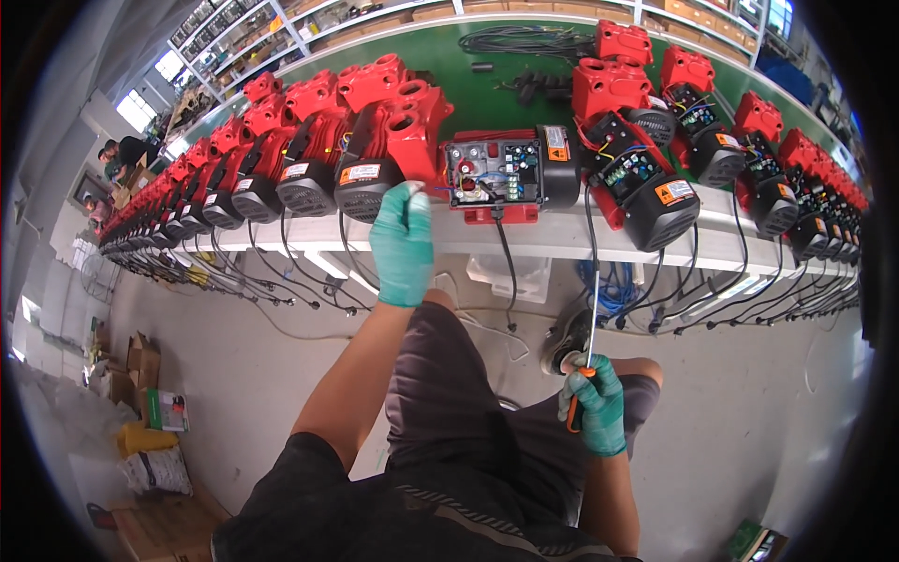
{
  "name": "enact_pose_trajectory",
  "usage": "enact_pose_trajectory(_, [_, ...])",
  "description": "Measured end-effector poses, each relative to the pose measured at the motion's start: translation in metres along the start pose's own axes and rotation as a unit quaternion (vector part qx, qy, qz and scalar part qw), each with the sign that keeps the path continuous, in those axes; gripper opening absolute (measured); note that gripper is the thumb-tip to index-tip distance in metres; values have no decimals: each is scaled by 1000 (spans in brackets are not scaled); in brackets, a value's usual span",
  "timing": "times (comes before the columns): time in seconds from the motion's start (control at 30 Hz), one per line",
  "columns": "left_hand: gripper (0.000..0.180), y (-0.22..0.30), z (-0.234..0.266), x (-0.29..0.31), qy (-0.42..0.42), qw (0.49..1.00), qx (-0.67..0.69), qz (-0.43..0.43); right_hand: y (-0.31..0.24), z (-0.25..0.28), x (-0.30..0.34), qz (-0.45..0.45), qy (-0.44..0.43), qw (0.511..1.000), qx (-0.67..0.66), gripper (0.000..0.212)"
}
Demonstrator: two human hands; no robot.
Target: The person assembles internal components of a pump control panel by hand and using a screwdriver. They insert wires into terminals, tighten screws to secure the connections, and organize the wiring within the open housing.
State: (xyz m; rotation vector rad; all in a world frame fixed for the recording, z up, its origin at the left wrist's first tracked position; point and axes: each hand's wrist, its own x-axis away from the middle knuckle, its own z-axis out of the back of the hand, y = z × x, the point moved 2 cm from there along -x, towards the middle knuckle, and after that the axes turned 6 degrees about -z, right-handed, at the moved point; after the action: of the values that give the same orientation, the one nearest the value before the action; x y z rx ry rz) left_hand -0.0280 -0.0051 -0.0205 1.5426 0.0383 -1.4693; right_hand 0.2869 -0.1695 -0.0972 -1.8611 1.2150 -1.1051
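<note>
Right in front of me lies a red pump unit [407,140] with its control box open, showing a circuit board [496,173] and coloured wires. A black motor cover [559,166] forms the box's right end, and a power cable hangs from its front. Close to the box's left side is my left hand [403,245] in a green glove, its fingertips pinched together; whatever they hold is hidden. Lower right, over my knee, my gloved right hand [596,405] grips a screwdriver [593,314] by its orange and black handle, the long shaft pointing up toward the bench.
Similar red and black pump units [309,173] line the bench [449,239] on both sides, their cables hanging off the front edge. Behind lie a coil of black cable [524,40] and small black parts. A clear bin [510,276] and blue cable [613,288] sit below; cardboard boxes [140,361] stand left.
</note>
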Motion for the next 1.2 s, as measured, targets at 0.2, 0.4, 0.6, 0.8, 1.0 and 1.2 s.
enact_pose_trajectory(0.2, [38, 34, -22, -23, -166, 970, -171, 40, 1, -1, 2, -11, 0, 1000, 7, 20])
enact_pose_trajectory(0.4, [28, 35, -27, -35, -187, 965, -181, 9, 8, -1, 4, -11, -2, 1000, 8, 21])
enact_pose_trajectory(0.6, [19, 32, -17, -1, -151, 985, 50, 62, 10, -2, 6, -15, 3, 1000, 8, 21])
enact_pose_trajectory(0.8, [19, 20, -16, 22, -186, 980, 46, 50, 9, -16, -8, 20, 2, 999, 34, 19])
enact_pose_trajectory(1.0, [20, 22, -16, 19, -187, 982, 23, 16, -5, -43, -36, 31, -2, 995, 97, 16])
enact_pose_trajectory(1.2, [21, 17, -19, 21, -192, 971, 117, 87, -67, -105, -85, 246, 80, 926, 276, 23])
